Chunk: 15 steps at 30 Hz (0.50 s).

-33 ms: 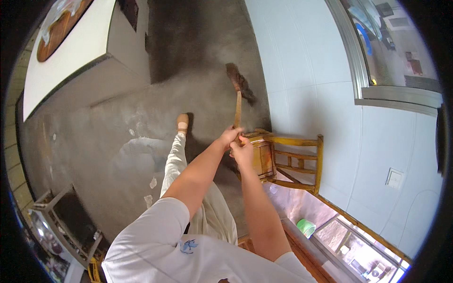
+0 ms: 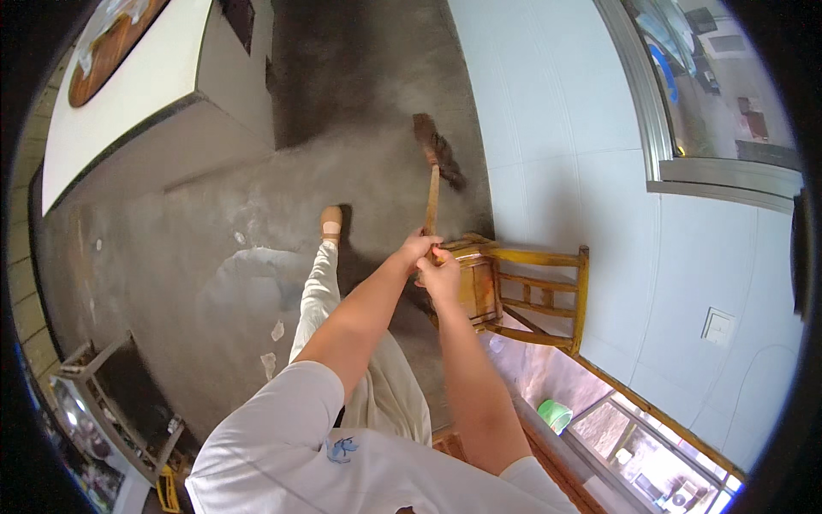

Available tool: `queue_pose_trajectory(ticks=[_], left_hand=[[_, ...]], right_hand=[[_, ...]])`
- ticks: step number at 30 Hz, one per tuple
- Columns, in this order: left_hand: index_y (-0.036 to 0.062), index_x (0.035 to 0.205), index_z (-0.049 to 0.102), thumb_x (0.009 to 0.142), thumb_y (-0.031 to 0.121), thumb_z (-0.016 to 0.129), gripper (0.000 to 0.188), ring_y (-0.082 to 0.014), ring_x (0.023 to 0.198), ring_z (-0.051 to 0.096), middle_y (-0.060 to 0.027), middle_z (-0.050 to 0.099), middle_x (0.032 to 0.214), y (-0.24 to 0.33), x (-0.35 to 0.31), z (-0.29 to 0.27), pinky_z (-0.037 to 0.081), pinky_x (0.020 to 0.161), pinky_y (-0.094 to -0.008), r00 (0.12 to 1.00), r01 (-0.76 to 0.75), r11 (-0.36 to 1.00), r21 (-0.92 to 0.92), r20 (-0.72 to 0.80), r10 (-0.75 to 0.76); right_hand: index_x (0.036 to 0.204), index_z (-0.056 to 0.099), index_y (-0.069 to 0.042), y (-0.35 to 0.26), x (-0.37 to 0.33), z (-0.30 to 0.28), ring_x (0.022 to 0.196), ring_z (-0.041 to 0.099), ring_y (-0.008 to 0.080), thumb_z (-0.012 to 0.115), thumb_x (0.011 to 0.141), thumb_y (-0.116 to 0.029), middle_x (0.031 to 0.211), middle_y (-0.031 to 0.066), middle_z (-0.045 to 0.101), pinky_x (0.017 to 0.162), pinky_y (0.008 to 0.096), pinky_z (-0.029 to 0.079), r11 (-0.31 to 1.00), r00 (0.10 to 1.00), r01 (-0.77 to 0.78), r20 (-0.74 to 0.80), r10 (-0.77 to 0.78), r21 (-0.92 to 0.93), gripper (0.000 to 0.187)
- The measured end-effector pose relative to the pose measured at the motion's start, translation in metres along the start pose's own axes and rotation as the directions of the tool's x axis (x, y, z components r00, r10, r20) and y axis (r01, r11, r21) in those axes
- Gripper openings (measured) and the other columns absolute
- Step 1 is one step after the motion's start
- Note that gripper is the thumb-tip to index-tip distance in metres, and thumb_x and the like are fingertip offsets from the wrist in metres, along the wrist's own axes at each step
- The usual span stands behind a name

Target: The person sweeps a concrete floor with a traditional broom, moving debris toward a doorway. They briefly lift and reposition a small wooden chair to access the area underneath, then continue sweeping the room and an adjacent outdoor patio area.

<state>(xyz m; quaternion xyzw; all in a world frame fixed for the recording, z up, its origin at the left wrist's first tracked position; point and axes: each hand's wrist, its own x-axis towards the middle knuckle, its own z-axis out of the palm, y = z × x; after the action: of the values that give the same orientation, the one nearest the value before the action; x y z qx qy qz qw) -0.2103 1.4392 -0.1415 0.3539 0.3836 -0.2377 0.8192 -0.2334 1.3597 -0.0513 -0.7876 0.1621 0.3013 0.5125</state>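
Observation:
A broom with a pale handle (image 2: 432,199) and a dark brown brush head (image 2: 434,146) reaches away from me, its bristles at the grey floor near the wall. My left hand (image 2: 418,247) is closed round the handle. Just behind it, my right hand (image 2: 440,274) is closed on the same handle, close to the left one. The handle's near end is hidden by my hands.
Close on my right stands a wooden chair (image 2: 478,287) against the pale blue wall (image 2: 565,111). A white counter (image 2: 145,94) juts in at upper left. My foot (image 2: 331,223) is forward on the floor. A green bucket (image 2: 556,415) sits lower right; a metal frame (image 2: 103,360) lower left.

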Motion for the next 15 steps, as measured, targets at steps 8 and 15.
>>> queue_pose_trajectory(ticks=[8,15], left_hand=[[0.0055,0.139,0.018,0.074,0.003,0.062,0.078,-0.0245,0.078,0.056,-0.0174,0.055,0.103,-0.049,-0.086,-0.067,0.048,0.062,-0.0373,0.986,0.070,0.964,-0.255,-0.131,-0.107],[0.0022,0.134,0.027,0.074,0.018,0.060,0.070,-0.0304,0.083,0.061,-0.0190,0.061,0.095,-0.069,-0.131,-0.096,0.049,0.072,-0.0369,0.910,0.111,0.736,0.668,-0.365,0.194]], right_hand=[[0.107,0.049,0.008,0.047,-0.071,0.041,0.069,0.060,0.0191,0.066,0.074,-0.010,0.089,0.0123,0.057,0.052,0.0335,0.056,0.940,0.956,0.250,0.215,-0.201,-0.232,0.042],[0.123,0.041,-0.002,0.083,0.013,0.057,0.071,0.060,0.0203,0.059,0.083,-0.036,0.102,0.0103,0.057,0.054,0.0295,0.050,0.929,0.961,-0.028,0.246,0.127,-0.369,0.055]])
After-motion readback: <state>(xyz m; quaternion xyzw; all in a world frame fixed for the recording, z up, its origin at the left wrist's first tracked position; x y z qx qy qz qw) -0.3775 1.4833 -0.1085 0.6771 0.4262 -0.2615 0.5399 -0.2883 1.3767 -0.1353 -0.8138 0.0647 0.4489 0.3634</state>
